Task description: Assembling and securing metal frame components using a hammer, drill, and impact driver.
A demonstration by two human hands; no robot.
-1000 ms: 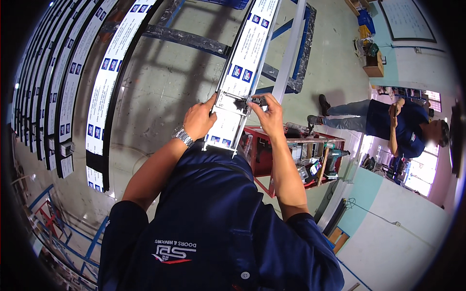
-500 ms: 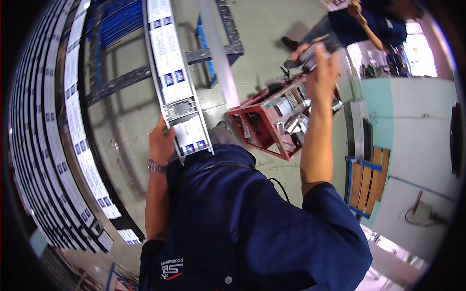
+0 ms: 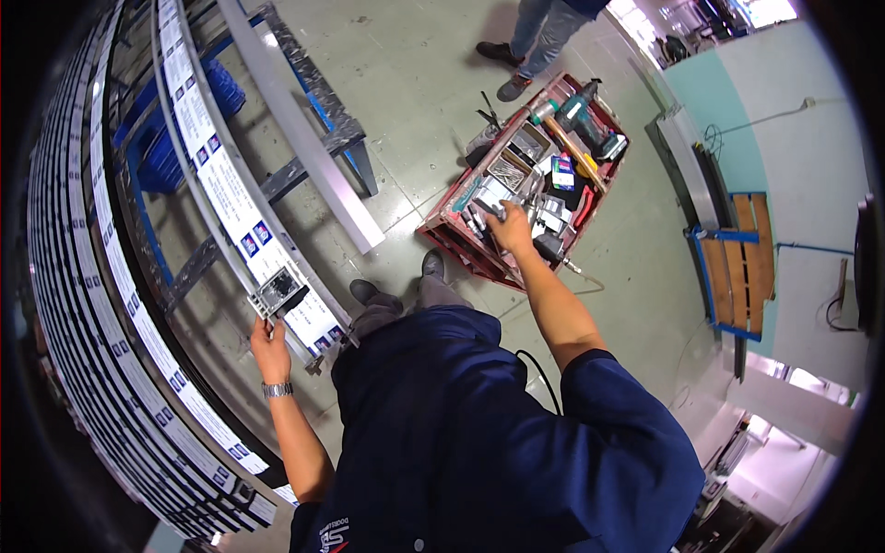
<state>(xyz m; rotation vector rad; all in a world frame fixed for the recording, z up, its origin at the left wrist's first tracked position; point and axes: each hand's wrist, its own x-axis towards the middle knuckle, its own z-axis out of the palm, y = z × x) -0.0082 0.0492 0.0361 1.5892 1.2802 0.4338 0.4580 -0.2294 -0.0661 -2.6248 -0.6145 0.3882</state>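
A long aluminium profile (image 3: 214,175) with white printed film runs from the upper left down to near my waist. A squarish metal fitting with a dark middle (image 3: 279,291) sits across it near its near end. Just below that fitting, my left hand (image 3: 270,350) grips the profile's left edge, fingertips closed against it. My right hand (image 3: 513,230) is down inside a red toolbox (image 3: 498,269), fingers bent around a small grey piece among loose metal parts; its kind is hard to make out.
The toolbox holds a green power drill (image 3: 579,106), a hammer (image 3: 564,136) and small boxes. A bare metal bar (image 3: 304,138) lies over a dark work stand (image 3: 343,143). Stacked profiles (image 3: 120,341) line the left. Another person's legs (image 3: 544,41) stand beyond the toolbox.
My right hand came down into the toolbox from above it, where it held a dark grey object. The profile shifted left in view. The other person now stands nearer the toolbox.
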